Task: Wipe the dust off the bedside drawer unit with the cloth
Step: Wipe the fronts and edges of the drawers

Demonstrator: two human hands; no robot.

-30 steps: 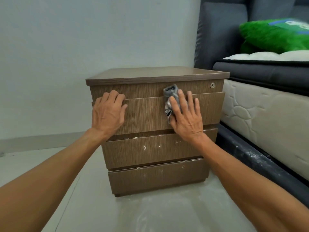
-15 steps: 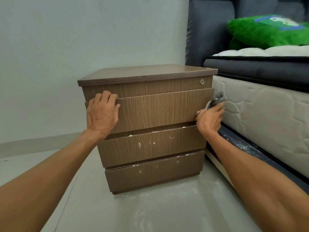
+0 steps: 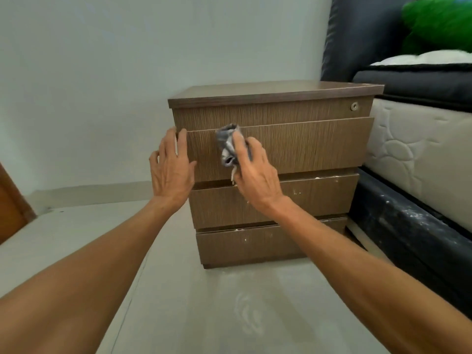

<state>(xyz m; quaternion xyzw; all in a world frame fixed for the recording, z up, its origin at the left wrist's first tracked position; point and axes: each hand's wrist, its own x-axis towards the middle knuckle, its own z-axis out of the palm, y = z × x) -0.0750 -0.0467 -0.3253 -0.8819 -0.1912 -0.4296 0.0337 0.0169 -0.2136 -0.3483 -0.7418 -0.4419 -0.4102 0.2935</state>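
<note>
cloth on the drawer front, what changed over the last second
The right hand swept the cloth to the top drawer's right edge, then back across to its left part, near the left hand. The left hand stayed at the drawer unit's left edge; the lower drawers stay speckled white.

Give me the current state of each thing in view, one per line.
drawer unit: upright on the floor beside the bed.
top drawer: closed, front looks clean.
middle drawer: closed, white specks on front.
bottom drawer: closed, white specks along top edge.
cloth: bunched, pressed on the top drawer front.
right hand: gripping the cloth.
left hand: open, at the unit's left edge.
lock: no key in it.
</note>
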